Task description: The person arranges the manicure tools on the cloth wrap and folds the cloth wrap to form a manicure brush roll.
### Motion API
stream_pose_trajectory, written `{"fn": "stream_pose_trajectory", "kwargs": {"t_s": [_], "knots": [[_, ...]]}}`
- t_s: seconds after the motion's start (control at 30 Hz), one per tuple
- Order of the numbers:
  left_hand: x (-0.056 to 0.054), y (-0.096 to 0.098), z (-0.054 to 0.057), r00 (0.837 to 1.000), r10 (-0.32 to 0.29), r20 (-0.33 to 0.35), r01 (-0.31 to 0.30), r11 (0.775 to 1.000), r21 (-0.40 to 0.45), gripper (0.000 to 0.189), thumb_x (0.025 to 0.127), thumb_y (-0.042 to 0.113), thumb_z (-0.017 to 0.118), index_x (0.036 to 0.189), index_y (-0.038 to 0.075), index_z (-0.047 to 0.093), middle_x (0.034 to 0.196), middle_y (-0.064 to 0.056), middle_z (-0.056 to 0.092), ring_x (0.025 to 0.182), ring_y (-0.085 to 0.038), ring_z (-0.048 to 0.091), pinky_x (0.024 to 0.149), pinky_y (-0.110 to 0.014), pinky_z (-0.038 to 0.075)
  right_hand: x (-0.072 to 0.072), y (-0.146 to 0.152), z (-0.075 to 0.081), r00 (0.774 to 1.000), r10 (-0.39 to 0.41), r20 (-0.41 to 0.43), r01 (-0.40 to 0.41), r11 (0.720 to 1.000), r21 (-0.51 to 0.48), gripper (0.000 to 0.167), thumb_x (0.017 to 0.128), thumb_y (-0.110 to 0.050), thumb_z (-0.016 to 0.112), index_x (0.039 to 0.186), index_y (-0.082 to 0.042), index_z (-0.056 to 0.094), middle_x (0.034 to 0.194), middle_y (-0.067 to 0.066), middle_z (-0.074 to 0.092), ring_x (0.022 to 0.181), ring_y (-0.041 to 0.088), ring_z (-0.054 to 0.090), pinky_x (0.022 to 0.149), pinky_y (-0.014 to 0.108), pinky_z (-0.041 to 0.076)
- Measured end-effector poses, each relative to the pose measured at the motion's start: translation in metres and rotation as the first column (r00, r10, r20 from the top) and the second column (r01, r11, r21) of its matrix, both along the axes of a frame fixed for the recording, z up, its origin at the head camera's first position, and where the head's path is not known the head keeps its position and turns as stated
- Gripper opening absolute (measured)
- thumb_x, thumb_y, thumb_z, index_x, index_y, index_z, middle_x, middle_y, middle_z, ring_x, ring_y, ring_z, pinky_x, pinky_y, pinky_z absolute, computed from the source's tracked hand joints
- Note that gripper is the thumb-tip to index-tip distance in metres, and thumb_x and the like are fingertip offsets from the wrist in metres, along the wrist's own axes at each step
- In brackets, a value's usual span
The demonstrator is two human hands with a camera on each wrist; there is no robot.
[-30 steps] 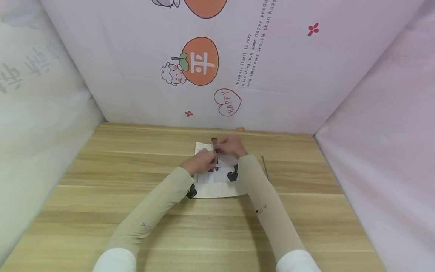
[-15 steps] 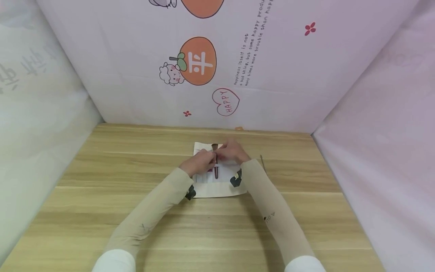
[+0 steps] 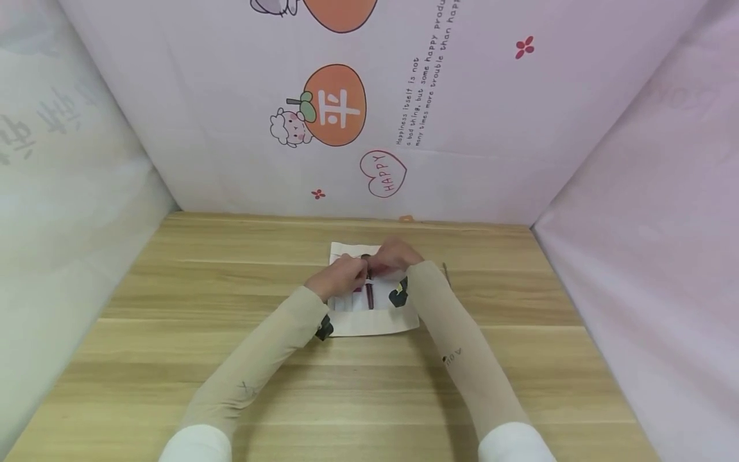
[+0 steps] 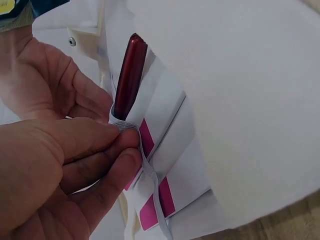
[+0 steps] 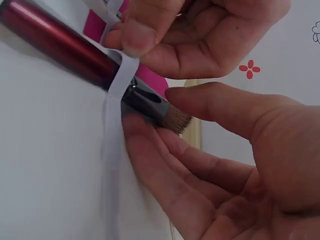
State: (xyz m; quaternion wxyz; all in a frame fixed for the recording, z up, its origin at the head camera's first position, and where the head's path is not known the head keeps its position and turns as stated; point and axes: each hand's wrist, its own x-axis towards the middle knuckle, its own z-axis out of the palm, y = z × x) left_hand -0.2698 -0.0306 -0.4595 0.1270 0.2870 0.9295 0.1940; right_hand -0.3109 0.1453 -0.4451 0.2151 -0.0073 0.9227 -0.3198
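Observation:
A makeup brush (image 5: 65, 45) with a dark red handle passes under a white elastic band (image 5: 114, 150) on a pale brush roll (image 3: 374, 323). In the left wrist view the handle (image 4: 131, 75) sticks out beyond the band. My left hand (image 3: 339, 277) pinches the elastic beside the brush between thumb and fingers. At the bristle end, my right hand (image 3: 395, 256) holds the brush, its thumb by the bristles and its fingers under the dark ferrule. Both hands hide much of the brush from the head view.
Magenta-marked strips (image 4: 165, 197) lie along the roll beside the brush. A snap tab (image 4: 75, 41) shows on the roll. A thin dark strip (image 3: 446, 274) lies at its right. Behind the wooden table (image 3: 346, 398) stands a printed white cloth wall (image 3: 462, 179).
The brush has slid toward the person through the elastic, so more handle shows below the band and the bristle end sits lower. My right hand moved slightly down; my left hand stayed.

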Motion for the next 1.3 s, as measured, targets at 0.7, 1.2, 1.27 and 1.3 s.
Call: {"fn": "stream_pose_trajectory", "kwargs": {"t_s": [0.7, 1.2, 1.27, 1.3], "knots": [[0.003, -0.004, 0.005, 0.999, -0.034, -0.028, 0.036, 0.997, 0.062, 0.024, 0.106, 0.005, 0.058, 0.082, 0.008, 0.059, 0.075, -0.001, 0.055, 0.068, -0.014, 0.05, 0.066, -0.024, 0.042, -0.005, 0.001, -0.003, 0.996, -0.076, -0.052, 0.062, 0.971, -0.231, 0.017, 0.09, -0.016, 0.082, 0.102, -0.003, 0.082, 0.1, 0.011, 0.081, 0.08, 0.013, 0.07, 0.077, 0.026, 0.06], [0.0, -0.008, 0.0, 0.999, -0.033, 0.0, 0.033, 0.993, 0.114, 0.016, 0.105, 0.003, 0.056, 0.092, 0.003, 0.066, 0.081, -0.005, 0.067, 0.069, -0.012, 0.056, 0.067, -0.023, 0.047, 0.004, 0.004, 0.002, 0.996, 0.063, 0.055, -0.05, 0.976, -0.213, 0.02, 0.094, -0.009, 0.079, 0.112, 0.0, 0.079, 0.109, 0.016, 0.081, 0.094, 0.02, 0.079, 0.087, 0.032, 0.063], [0.001, -0.008, 0.0, 1.0, -0.027, 0.008, 0.026, 0.993, 0.115, 0.015, 0.105, 0.003, 0.056, 0.094, 0.003, 0.067, 0.082, -0.006, 0.068, 0.069, -0.012, 0.057, 0.067, -0.023, 0.048, 0.004, 0.004, 0.001, 0.994, 0.085, 0.071, -0.069, 0.977, -0.203, 0.021, 0.094, -0.009, 0.079, 0.113, 0.0, 0.079, 0.11, 0.015, 0.081, 0.094, 0.02, 0.079, 0.087, 0.032, 0.063], [0.001, -0.008, 0.0, 1.0, -0.024, 0.01, 0.022, 0.993, 0.115, 0.015, 0.105, 0.003, 0.056, 0.094, 0.003, 0.067, 0.082, -0.006, 0.068, 0.069, -0.012, 0.057, 0.067, -0.023, 0.048, 0.004, 0.003, 0.001, 0.992, 0.096, 0.077, -0.079, 0.977, -0.196, 0.022, 0.094, -0.009, 0.079, 0.113, -0.001, 0.079, 0.11, 0.015, 0.081, 0.095, 0.02, 0.079, 0.088, 0.031, 0.063]]}}
